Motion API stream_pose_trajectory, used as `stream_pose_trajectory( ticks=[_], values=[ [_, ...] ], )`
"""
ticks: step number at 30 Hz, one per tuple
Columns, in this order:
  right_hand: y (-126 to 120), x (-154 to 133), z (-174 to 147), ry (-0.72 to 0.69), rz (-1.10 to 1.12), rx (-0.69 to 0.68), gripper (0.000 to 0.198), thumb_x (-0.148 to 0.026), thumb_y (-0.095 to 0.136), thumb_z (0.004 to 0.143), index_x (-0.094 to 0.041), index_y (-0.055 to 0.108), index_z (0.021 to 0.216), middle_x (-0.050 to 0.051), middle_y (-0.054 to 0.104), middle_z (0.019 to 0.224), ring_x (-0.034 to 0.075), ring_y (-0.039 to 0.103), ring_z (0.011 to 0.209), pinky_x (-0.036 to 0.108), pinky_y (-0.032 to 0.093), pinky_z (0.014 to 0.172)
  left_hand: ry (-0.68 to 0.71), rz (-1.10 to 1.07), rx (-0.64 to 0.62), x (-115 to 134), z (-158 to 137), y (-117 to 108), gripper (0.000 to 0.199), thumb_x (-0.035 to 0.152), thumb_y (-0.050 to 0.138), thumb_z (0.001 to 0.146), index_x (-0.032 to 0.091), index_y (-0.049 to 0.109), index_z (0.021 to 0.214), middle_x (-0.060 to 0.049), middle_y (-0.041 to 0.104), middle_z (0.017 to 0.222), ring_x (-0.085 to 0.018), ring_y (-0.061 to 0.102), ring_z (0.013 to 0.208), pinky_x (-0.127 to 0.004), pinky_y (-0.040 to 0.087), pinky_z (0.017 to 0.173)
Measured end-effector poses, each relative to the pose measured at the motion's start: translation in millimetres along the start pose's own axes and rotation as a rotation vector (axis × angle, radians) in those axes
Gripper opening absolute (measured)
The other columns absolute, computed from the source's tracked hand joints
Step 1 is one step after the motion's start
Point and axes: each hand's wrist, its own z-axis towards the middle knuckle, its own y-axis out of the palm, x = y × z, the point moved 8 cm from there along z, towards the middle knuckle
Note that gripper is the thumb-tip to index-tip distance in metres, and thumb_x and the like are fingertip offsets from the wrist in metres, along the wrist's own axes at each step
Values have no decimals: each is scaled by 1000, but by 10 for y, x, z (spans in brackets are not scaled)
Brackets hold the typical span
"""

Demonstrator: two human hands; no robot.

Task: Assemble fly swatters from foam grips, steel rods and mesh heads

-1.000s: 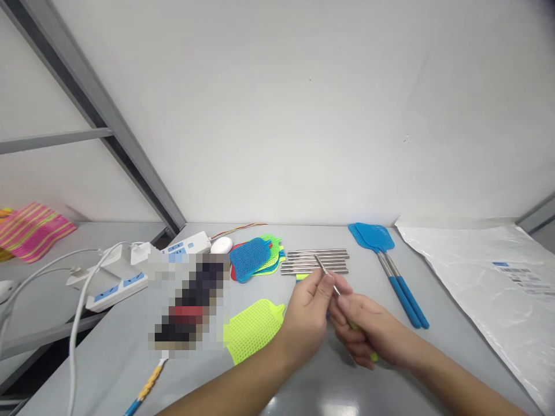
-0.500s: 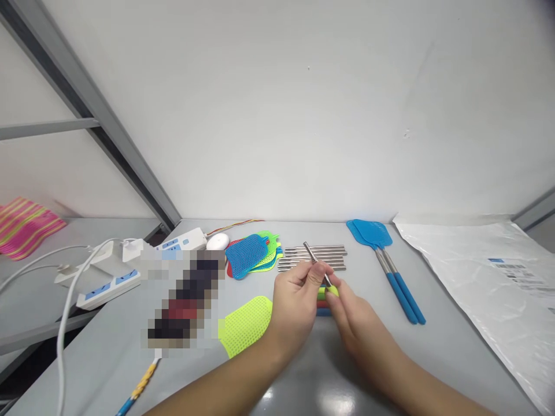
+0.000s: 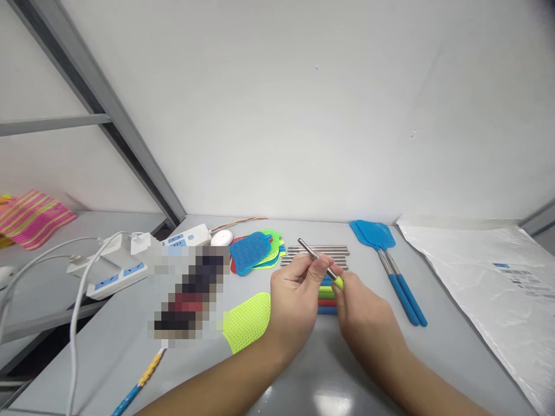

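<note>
My left hand (image 3: 292, 303) is closed round a thin metal rod (image 3: 307, 248), whose free end points up and left. In my right hand (image 3: 366, 315) is a yellow-green handle (image 3: 339, 282), pinched by the fingers, with the rod's lower end at its mouth. How deep the rod sits inside is hidden. Several coloured handles (image 3: 327, 303) lie partly behind the hands. Beyond them are several loose metal rods (image 3: 321, 249). A yellow-green fly swatter head (image 3: 248, 316) lies left of my left wrist.
Blue, green and red swatter heads (image 3: 250, 252) are stacked at the back. Two blue fly swatters (image 3: 401, 292) lie to the right, beside a white plastic bag (image 3: 468, 271). Power strips (image 3: 117, 280), cables and a pixelated patch (image 3: 191, 294) occupy the left. A wall (image 3: 303, 115) rises behind.
The rod and handle have tilted flatter, the rod's free end swinging slightly left. My right hand has turned a little and risen. The whole view has shifted slightly.
</note>
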Motion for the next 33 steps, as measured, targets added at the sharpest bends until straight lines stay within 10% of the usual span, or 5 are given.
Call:
stream_pose_trajectory(
  ticks=[9, 15, 22, 33],
  values=[
    [-76, 404, 109, 154, 110, -107, 19, -35, 34, 97, -23, 48, 97, 0, 60, 65, 18, 56, 51, 26, 34, 48, -73, 617, -648, 367, 330, -237, 25, 39, 66, 78, 24, 73, 97, -2, 72, 96, -20, 64, 92, -29, 47, 78],
    [-17, 298, 58, -53, 136, -199, 23, -37, 32, 98, -23, 50, 95, -1, 57, 62, 17, 54, 51, 27, 33, 50, -129, 1138, -696, 220, 278, -694, 32, 50, 70, 70, 24, 72, 90, -2, 67, 92, -21, 60, 85, -27, 39, 66],
    [96, 176, 23, -309, 27, -197, 21, -30, 37, 98, -20, 55, 94, 3, 57, 78, 16, 54, 67, 26, 35, 57, -68, 1205, -778, -225, 137, -657, 22, 35, 73, 71, 25, 72, 90, -5, 61, 99, -24, 55, 98, -28, 39, 71],
    [29, 218, 84, -378, -46, -83, 26, -14, 41, 94, -22, 65, 101, 8, 62, 90, 19, 56, 84, 34, 38, 77, -206, 1025, -950, -173, 39, -552, 9, 21, 50, 84, 21, 59, 84, -1, 62, 89, -16, 55, 80, -25, 37, 63]
  ],
)
